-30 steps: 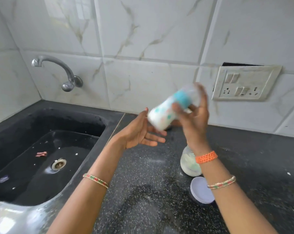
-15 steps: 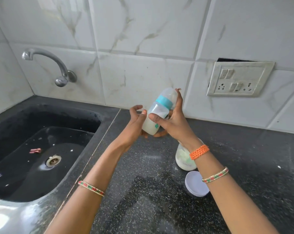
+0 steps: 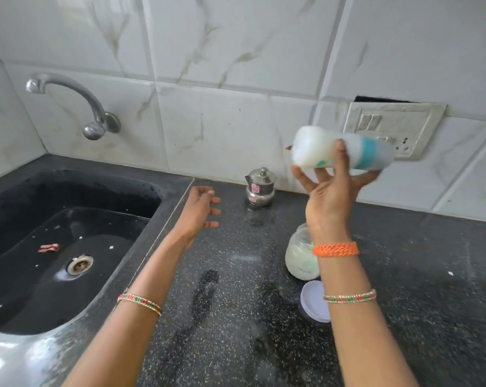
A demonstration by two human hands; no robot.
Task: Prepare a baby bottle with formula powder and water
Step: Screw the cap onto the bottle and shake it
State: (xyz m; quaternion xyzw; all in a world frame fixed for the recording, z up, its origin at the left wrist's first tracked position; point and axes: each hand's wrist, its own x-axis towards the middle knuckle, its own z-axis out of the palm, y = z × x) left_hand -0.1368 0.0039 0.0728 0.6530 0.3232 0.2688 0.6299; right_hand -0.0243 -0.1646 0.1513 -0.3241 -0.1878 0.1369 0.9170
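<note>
Baby bottle (image 3: 339,150), milky white inside and blurred, lies nearly on its side in the air, well right of the tap (image 3: 77,104). Left hand (image 3: 198,212) hovers empty over the desk (image 3: 227,317), fingers spread. Right hand (image 3: 329,196) has its grip wrapped around the bottle's middle from below, above the powder jar (image 3: 300,255) and its loose lid (image 3: 314,304).

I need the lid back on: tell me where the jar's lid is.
In the head view the lid lies flat on the black counter, right of centre, just in front of the formula jar, partly behind the right forearm.
</note>
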